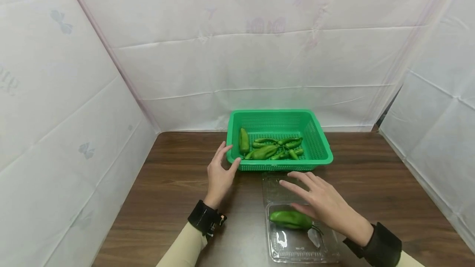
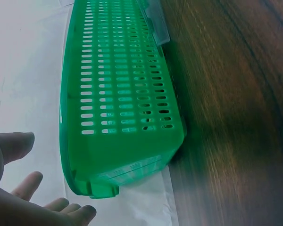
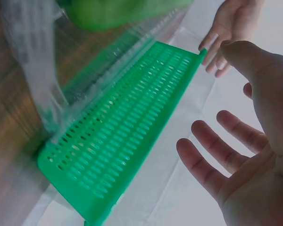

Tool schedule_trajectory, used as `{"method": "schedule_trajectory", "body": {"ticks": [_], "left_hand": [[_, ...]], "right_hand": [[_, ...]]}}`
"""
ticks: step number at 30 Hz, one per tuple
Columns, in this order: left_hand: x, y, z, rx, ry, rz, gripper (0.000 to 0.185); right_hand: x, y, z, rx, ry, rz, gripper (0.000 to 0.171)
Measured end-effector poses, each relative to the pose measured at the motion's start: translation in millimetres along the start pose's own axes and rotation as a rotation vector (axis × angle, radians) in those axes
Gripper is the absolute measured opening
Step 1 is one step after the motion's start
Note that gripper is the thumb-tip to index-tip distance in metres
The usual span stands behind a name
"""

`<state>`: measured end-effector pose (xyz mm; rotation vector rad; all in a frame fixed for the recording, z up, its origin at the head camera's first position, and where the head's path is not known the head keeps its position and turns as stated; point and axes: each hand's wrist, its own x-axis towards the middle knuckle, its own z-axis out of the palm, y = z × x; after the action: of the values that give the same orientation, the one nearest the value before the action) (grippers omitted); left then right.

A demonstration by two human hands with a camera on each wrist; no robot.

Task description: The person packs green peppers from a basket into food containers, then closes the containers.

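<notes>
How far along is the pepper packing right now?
Done: one green pepper lies in the open clear clamshell container. In hand: nothing; the right hand hovers open above it, the left hand touches the green basket. Left: several peppers remain in the basket.

A makeshift recording booth rather than a real kitchen: white sheeting (image 1: pixel 259 52) with faint prints hangs as walls on three sides of a brown wooden table (image 1: pixel 174 184), creased and taped, with a dark gap at the right corner
</notes>
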<state>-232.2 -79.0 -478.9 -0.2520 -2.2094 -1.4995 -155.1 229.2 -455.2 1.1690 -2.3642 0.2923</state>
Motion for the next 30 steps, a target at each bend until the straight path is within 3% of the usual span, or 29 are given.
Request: {"method": "schedule_trajectory", "body": {"ticks": [10,17,30], "left_hand": [[2.8,-4.3,1.6,0.040,-0.068,-0.075,0.056],[3.6,-6.6,2.9,0.052,-0.077,-0.064,0.059],[5.8,-9.2,5.3,0.070,-0.088,-0.067,0.059]], "right_hand": [[22,17,-16,-0.062,0.001,-0.034,0.079],[39,30,-28,-0.101,-0.056,-0.020,0.097],[76,50,-44,-0.094,-0.098,-0.045,0.094]]}}
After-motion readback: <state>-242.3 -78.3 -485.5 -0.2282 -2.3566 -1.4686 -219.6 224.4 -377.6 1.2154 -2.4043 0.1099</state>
